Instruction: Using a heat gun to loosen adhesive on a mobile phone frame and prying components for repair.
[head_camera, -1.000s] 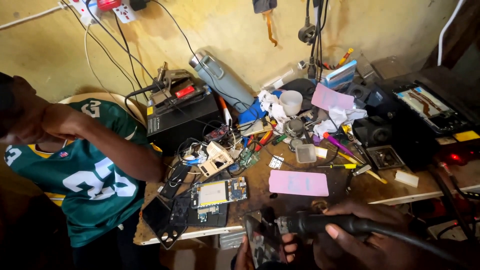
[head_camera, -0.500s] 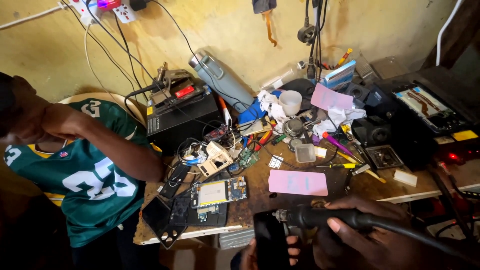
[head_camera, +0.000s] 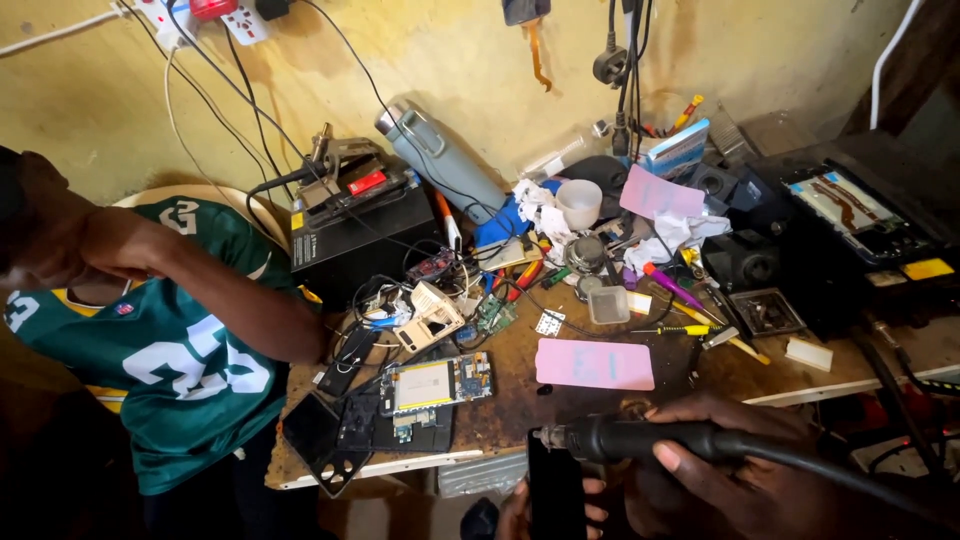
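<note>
Both hands are busy at the near edge of the bench. My right hand (head_camera: 730, 470) is wrapped around the black hot-air wand (head_camera: 640, 440), fingers clamped on its handle, thumb along the near side. The wand lies almost level, long axis running left to right, its metal nozzle (head_camera: 548, 436) pointing left past my fingertips and its hose trailing off to the right. My left hand (head_camera: 520, 510) sits lower, fingers closed on the edges of a dark phone (head_camera: 556, 495) held upright, long axis running away from me. The phone's top edge is just below the nozzle, so the tip lies right above the phone, and my right hand is the nearer one to that spot. Just beyond my knuckles lies a pink card (head_camera: 595, 364) flat on the bench (head_camera: 520, 405). Farther left of it rests an opened phone board (head_camera: 435, 385). Beyond that are a white cup (head_camera: 580, 203) and a grey flask (head_camera: 440, 165) leaning at the wall. Off to my far left sits a person in a green jersey (head_camera: 170, 340).
</note>
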